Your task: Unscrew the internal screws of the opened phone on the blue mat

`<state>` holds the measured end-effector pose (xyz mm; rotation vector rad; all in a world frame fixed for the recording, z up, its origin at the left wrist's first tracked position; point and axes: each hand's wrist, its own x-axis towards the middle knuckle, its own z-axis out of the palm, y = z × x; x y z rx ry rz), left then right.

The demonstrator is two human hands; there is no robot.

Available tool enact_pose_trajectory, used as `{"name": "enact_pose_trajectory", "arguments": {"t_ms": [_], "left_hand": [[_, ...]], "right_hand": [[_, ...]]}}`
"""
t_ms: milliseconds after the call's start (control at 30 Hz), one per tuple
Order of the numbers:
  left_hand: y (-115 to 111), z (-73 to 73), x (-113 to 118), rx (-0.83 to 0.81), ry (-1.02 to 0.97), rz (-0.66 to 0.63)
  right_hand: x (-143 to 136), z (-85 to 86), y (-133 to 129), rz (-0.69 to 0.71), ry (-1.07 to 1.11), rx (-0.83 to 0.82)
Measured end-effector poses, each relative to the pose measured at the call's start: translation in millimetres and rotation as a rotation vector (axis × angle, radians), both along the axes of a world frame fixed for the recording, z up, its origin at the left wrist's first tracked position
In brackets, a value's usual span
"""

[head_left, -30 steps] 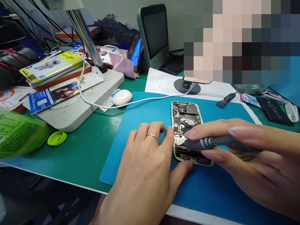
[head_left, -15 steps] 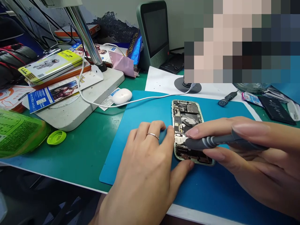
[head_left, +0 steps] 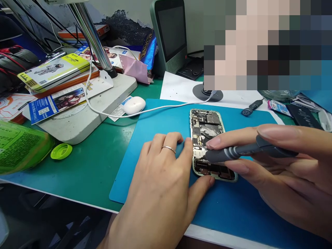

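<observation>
An opened phone [head_left: 206,132] lies on a blue work mat [head_left: 166,117], its circuit boards and inner parts exposed. My left hand [head_left: 160,183], with a ring on one finger, grips the phone's frame: fingertips press the left edge and the thumb touches the bottom edge. Pinched between the thumb and fingers of my right hand [head_left: 290,180] is a dark grey screwdriver [head_left: 233,152]. Its handle lies nearly level and its thin tip points at a metal plate in the phone's lower left part. The handle and my fingers hide the phone's lower right area.
A white cable [head_left: 153,110] crosses the mat's far edge to a round dark stand [head_left: 207,93]. Another small screwdriver [head_left: 252,108] lies at the back right. To the left are a white mouse-shaped object [head_left: 134,105], a lamp base [head_left: 85,129], a green bag [head_left: 23,147] and its cap [head_left: 61,151].
The rear of the screwdriver handle and the right-hand fingers have risen slightly. The left hand keeps its hold on the phone, and the view has shifted a little.
</observation>
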<state>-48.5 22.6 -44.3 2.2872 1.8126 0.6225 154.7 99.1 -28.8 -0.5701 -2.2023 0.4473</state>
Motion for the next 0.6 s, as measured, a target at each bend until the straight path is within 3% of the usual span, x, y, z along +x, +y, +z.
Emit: {"name": "enact_pose_trajectory", "arguments": {"t_ms": [600], "left_hand": [[0.1,0.1,-0.5,-0.008,-0.013,0.001]], "right_hand": [[-9.9,8.4,-0.5,0.030,0.093,0.006]]}}
